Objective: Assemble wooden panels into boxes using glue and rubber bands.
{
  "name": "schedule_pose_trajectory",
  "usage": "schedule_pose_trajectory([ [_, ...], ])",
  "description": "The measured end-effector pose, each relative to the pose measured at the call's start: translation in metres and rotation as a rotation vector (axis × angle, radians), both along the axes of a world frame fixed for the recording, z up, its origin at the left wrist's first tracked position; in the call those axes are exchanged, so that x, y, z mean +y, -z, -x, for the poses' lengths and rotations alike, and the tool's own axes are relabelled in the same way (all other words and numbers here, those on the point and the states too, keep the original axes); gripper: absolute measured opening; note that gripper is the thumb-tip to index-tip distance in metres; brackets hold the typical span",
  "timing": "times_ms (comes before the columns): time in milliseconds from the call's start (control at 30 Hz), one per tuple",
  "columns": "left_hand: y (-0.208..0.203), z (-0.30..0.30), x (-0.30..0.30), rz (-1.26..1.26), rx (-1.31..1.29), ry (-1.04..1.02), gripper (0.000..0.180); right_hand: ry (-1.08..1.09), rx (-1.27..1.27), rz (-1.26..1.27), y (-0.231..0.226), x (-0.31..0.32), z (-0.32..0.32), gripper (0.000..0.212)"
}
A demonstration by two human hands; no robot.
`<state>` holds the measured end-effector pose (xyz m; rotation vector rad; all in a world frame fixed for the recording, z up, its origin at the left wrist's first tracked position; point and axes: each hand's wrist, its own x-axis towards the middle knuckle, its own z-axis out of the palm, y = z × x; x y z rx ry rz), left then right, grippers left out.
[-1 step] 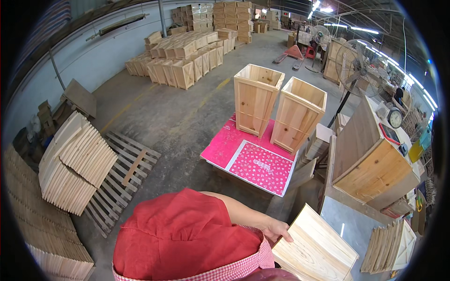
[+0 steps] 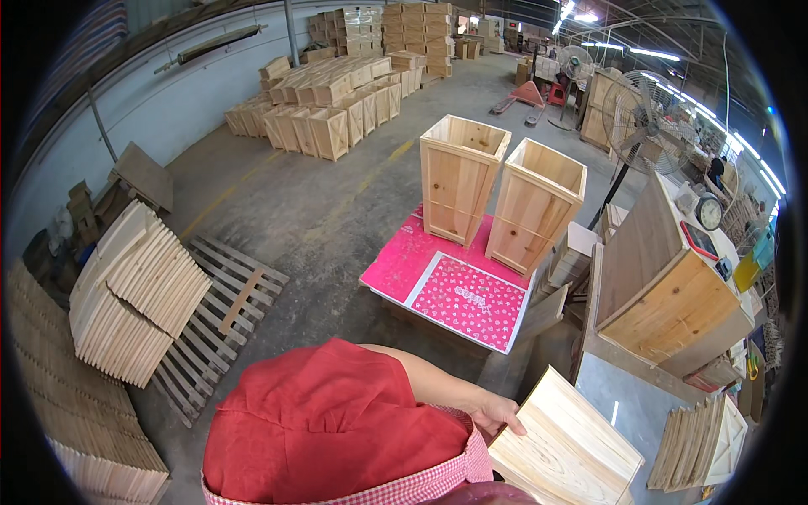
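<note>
Fingers [image 2: 507, 416] grip the edge of a tapered, swirl-grained wooden piece [image 2: 569, 444].

A pale, grained wooden panel [image 2: 568, 442], tapered, slants over the grey surface's [image 2: 644, 400] left part, partly cropped.

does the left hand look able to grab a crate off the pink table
Probably not: the left hand holds the wooden piece, and both crates stand far back on the pink table.
</note>
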<state>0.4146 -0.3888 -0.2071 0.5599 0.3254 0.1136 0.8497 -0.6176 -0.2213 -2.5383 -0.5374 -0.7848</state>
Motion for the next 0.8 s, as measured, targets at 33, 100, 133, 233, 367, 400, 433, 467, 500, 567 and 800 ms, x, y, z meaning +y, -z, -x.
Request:
schedule_pose_trajectory([
  [33,0.000,0.000,0.000,0.001,-0.004,-0.001,0.068,-0.003,-0.003,0.000,0.000,0.000,0.000,0.034],
  [100,0.000,-0.001,0.000,0.002,-0.004,-0.001,0.068,-0.015,-0.043,-0.008,0.002,-0.001,-0.001,0.035],
  [133,0.000,-0.001,0.000,0.002,0.000,0.000,0.068,-0.025,-0.079,-0.017,0.003,-0.001,-0.002,0.035],
  [233,-0.002,0.000,0.000,0.003,0.007,0.006,0.068,-0.017,-0.109,-0.014,0.010,-0.003,-0.007,0.035],
  [367,-0.006,0.002,-0.001,-0.001,0.008,0.011,0.068,-0.011,-0.140,0.006,0.015,-0.005,-0.012,0.035],
  [400,-0.007,0.002,-0.001,-0.013,0.018,0.005,0.067,-0.009,-0.123,-0.008,0.016,-0.005,-0.012,0.035],
  [433,-0.008,0.003,-0.001,-0.019,0.016,0.004,0.067,-0.008,-0.106,-0.023,0.015,-0.005,-0.012,0.034],
  [467,-0.008,0.003,-0.001,-0.022,0.006,0.006,0.067,-0.007,-0.089,-0.038,0.015,-0.005,-0.012,0.034],
  [500,-0.008,0.003,-0.001,-0.025,0.010,0.004,0.067,-0.025,-0.072,-0.065,0.015,-0.005,-0.012,0.034],
  [567,-0.008,0.003,-0.001,-0.022,-0.004,0.007,0.067,-0.061,-0.039,-0.117,0.014,-0.004,-0.012,0.035],
  [800,-0.003,0.002,0.000,-0.033,0.019,-0.004,0.068,-0.026,-0.063,-0.121,0.021,-0.006,-0.017,0.037],
])
